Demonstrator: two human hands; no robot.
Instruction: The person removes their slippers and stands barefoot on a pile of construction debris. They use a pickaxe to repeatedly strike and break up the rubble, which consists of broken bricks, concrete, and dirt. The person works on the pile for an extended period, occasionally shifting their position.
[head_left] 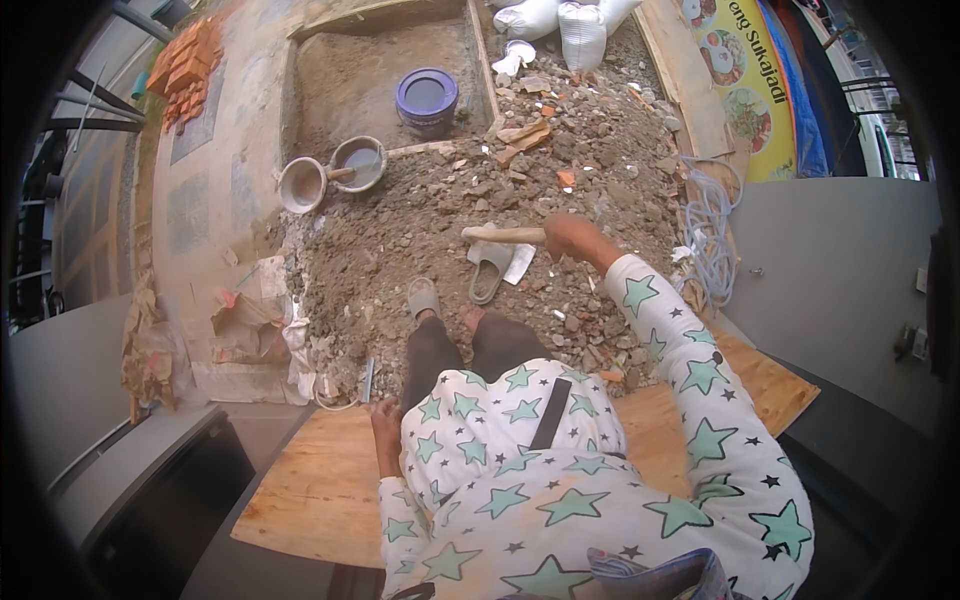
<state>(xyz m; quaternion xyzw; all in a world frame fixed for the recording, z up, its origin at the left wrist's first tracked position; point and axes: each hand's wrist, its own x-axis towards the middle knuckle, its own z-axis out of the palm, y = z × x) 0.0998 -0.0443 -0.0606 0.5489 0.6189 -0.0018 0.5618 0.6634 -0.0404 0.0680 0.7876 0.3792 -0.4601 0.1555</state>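
My right hand (580, 242) is closed around a light wooden handle (505, 236), held out level to the left over the rubble. No tool head can be made out; part of the tool is hidden in the fist. Just below the handle lies a loose grey slipper (487, 275), beside a white scrap (519, 263). Another grey slipper (423, 297) is on my left foot. Down by my left thigh, my left hand (387, 425) hangs near the plywood board (310, 480). Its fingers are too unclear to read. A thin metal piece (369, 379) shows close to it.
Broken rubble (400, 235) spreads around my feet. Ahead are two mortar buckets (302, 185), a purple tub (426, 95) in a framed pit and white sacks (582, 38). Coiled hose (708, 235) lies right, torn paper bags (250, 325) left, stacked bricks (187, 70) far left.
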